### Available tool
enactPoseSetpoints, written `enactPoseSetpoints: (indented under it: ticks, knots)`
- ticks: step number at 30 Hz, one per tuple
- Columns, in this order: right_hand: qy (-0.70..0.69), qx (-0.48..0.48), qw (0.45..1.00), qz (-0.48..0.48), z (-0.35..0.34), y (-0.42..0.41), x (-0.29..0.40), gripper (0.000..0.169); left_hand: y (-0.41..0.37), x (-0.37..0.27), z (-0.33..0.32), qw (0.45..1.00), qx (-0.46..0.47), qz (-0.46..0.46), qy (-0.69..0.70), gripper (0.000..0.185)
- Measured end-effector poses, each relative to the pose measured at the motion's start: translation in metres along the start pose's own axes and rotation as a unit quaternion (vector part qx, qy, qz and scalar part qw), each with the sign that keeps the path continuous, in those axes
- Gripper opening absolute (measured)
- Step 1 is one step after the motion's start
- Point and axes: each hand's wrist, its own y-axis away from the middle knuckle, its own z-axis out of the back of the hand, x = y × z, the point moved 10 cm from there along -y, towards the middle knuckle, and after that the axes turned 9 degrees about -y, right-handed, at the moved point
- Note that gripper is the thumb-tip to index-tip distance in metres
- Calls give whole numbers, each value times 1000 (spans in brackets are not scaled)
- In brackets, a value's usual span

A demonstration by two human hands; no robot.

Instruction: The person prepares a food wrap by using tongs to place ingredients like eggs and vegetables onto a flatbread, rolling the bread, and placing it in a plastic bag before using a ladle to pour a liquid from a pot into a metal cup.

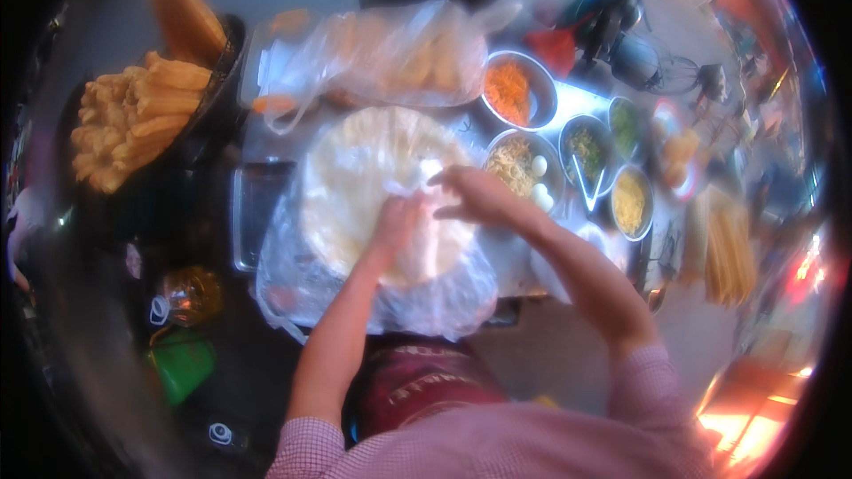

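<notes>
A stack of pale round flatbreads or pancakes (346, 179) lies in front of me on a clear plastic bag (293, 286). Over its middle, my left hand (399, 216) is closed on a thin whitish plastic bag (426, 239), whose exact shape is blurred. To the right of it my right hand (469, 196) has its fingers parted, beside the bag's upper end; whether a fingertip touches it cannot be told. Close to the right hand, a metal bowl holds shredded food (509, 163) and several peeled eggs (540, 166).
Fried dough sticks (133, 120) fill a dark basket at the left; more lie in a plastic bag (426, 60) behind the stack. Bowls of shredded carrot (507, 90), chopped greens (586, 150) with white tongs (589, 186), and yellow shreds (629, 203) stand right. An oil jug (193, 296) is lower left.
</notes>
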Motion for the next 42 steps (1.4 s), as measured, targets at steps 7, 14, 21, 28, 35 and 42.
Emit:
enactPoseSetpoints:
  ticks: [7, 14, 21, 28, 35, 42]
  knots:
    - [-168, -215, 962, -11, -16, 26, -37, 20, -5, 9, 5, 982, 3, 113, 152, 32]
    - [-195, -230, 953, 19, -60, 14, -65, 24, -14, -14, 8, 977, 140, 111, 117, 18]
    - [-325, -22, 944, -56, -62, -14, -77, 31, 21, -89, 1, 807, -138, -346, -458, 21]
    - [-536, -4, 776, -334, -79, 15, -79, 37, 33, -98, -16, 726, -249, -379, -517, 14]
    - [-313, -344, 860, -209, -52, 35, -64, 18, 60, -105, -12, 728, -295, -368, -498, 11]
    - [-268, -518, 773, -248, -55, 66, -93, 19, 73, -58, 6, 783, -344, -214, -471, 15]
